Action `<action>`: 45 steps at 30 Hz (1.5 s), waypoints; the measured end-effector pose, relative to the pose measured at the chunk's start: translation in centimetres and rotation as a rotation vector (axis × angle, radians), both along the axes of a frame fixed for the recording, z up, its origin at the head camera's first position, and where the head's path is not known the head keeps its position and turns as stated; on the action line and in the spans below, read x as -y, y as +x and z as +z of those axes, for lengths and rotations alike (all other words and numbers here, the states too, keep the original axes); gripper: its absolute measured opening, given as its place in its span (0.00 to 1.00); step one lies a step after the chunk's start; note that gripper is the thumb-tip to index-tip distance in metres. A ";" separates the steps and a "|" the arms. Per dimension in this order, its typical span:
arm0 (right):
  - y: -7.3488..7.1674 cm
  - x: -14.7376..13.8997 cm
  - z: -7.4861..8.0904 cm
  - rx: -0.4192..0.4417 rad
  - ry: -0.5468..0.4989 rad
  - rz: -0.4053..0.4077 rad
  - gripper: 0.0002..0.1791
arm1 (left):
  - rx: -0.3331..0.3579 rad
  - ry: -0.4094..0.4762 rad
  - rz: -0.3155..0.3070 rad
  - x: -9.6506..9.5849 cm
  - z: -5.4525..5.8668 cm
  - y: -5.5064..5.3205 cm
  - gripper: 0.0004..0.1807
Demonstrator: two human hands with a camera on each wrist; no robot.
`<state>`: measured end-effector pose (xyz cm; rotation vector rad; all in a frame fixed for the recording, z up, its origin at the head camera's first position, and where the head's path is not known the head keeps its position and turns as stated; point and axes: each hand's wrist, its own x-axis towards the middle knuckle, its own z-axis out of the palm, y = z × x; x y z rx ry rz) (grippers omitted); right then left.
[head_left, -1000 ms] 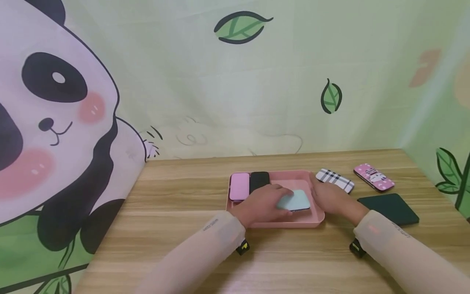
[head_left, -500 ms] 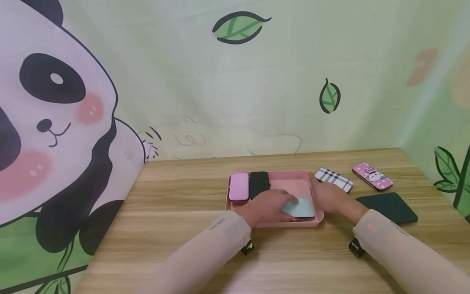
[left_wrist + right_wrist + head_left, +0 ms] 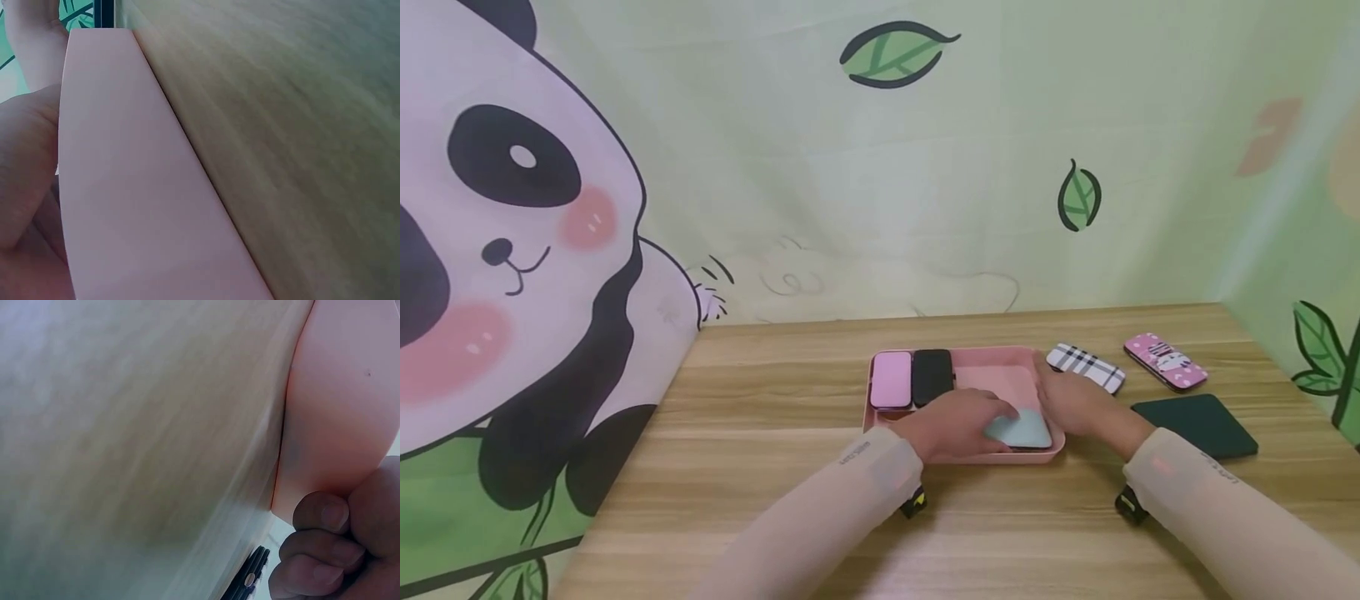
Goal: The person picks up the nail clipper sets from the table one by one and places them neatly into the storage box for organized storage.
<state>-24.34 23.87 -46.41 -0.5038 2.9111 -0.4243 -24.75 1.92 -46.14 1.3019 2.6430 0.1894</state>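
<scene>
A pink tray [image 3: 1000, 457] stands on the table. Inside its front right part lies a light-blue flat case [image 3: 1028, 430] with rounded corners, tilting little if at all. My left hand [image 3: 958, 422] reaches over the front rim and holds that case by its left end, thumb at the front and fingers over the top. At the tray's right side my right hand [image 3: 1078, 403] grips the rim; in the right wrist view its curled fingers [image 3: 320, 511] lie against the outer wall. A pink case [image 3: 891, 379] and a black case [image 3: 932, 377] sit side by side in the back left of the tray.
To the right of the tray lie a plaid case [image 3: 1086, 367], a pink patterned case [image 3: 1165, 362] and a dark green flat square item [image 3: 1198, 426], partly behind my right wrist. A printed panda curtain [image 3: 775, 167] hangs behind the wooden table [image 3: 760, 467].
My left hand has moved right and toward the front, and the light-blue case has come down into the tray's front right corner. The right hand has stayed at the rim.
</scene>
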 end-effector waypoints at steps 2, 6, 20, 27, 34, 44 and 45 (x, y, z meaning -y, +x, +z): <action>-0.1 -0.1 -0.2 -0.003 -0.002 -0.001 0.34 | 0.001 -0.004 -0.004 -0.2 0.0 0.0 0.28; -0.1 -0.1 -0.5 0.009 -0.012 -0.003 0.34 | 0.008 -0.017 -0.001 -0.5 0.0 0.1 0.27; -0.1 -0.2 -0.4 0.020 -0.014 -0.021 0.34 | 0.006 -0.026 -0.031 -0.7 -0.2 0.1 0.24; -0.2 -0.2 -0.5 0.017 -0.017 -0.016 0.34 | -0.011 -0.028 -0.031 -0.6 0.0 0.2 0.23; 0.0 -0.1 -0.4 0.003 -0.029 -0.007 0.34 | 0.031 -0.011 -0.027 -0.6 -0.2 0.2 0.23; -0.1 -0.1 -0.5 0.011 -0.025 -0.015 0.34 | 0.044 -0.010 -0.027 -0.5 -0.2 0.2 0.22; -0.1 -0.1 -0.6 0.012 -0.026 -0.015 0.34 | 0.044 -0.010 -0.028 -0.5 -0.2 0.2 0.22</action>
